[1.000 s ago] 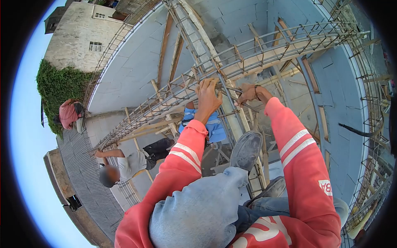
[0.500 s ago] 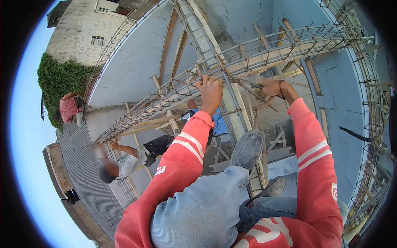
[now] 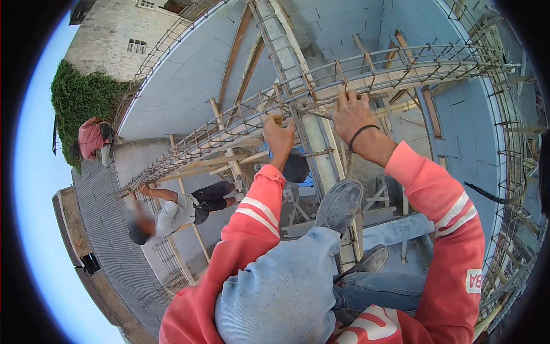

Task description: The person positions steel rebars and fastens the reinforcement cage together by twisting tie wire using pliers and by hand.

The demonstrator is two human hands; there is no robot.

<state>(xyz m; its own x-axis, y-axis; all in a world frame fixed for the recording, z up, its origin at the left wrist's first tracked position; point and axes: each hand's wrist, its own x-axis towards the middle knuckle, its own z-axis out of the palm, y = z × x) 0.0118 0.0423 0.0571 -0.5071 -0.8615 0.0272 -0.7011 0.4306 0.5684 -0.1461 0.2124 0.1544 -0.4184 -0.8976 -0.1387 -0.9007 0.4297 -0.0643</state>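
My hands meet the rebar cage (image 3: 295, 109) near 12 o'clock.
In my head view, my left hand (image 3: 279, 139) curls half-closed at 12; my right hand (image 3: 356, 121) bends loosely over the bars toward 2. I can't tell what either grips; steady footing and light, controlled pressure seem best.

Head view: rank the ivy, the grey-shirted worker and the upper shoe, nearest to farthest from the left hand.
From the left hand:
1. Upper shoe, lower right of it in view
2. Grey-shirted worker, lower left
3. Ivy, far left
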